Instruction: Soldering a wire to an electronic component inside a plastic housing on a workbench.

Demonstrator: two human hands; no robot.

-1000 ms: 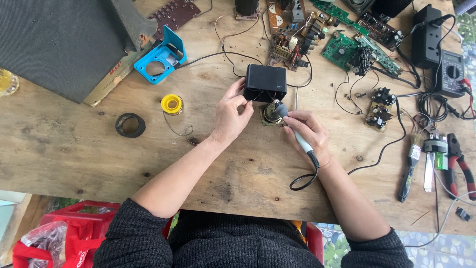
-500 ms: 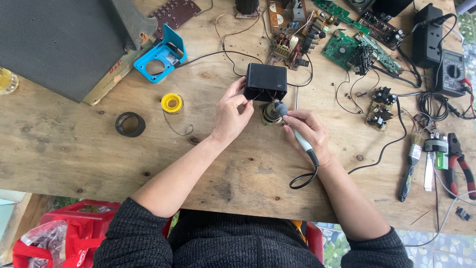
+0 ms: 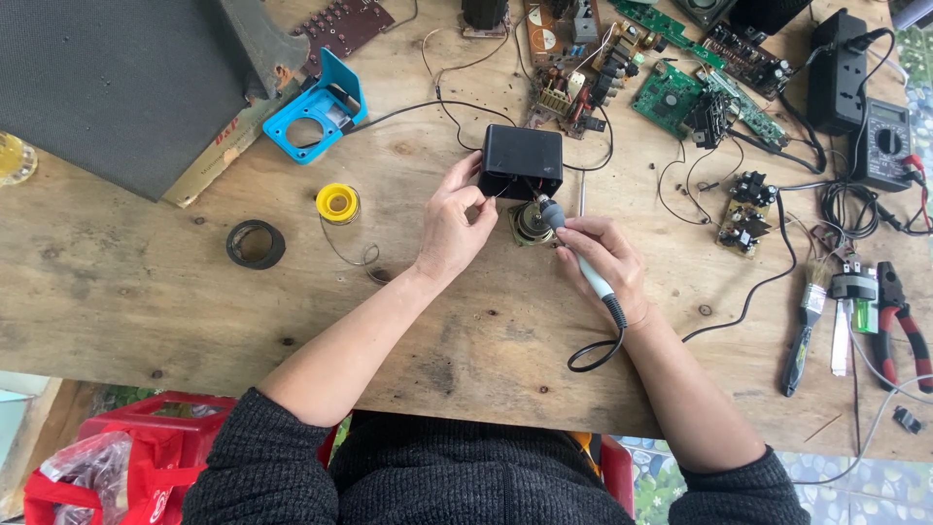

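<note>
Soldering at the wooden counter (image 3: 146, 292)

Right hand (image 3: 604, 261) fingers grip a soldering iron (image 3: 581, 255) over a small speaker (image 3: 531, 222); left hand (image 3: 455, 228) fingers pinch thin wire beside a black box (image 3: 521, 161).

Matt black plastic box (image 3: 521, 161). Rough, knotted bare wood table (image 3: 146, 292). Glossy yellow plastic spool (image 3: 336, 202). Dull metal speaker (image 3: 533, 223). Dark knitted cloth sleeves (image 3: 262, 467).
</note>
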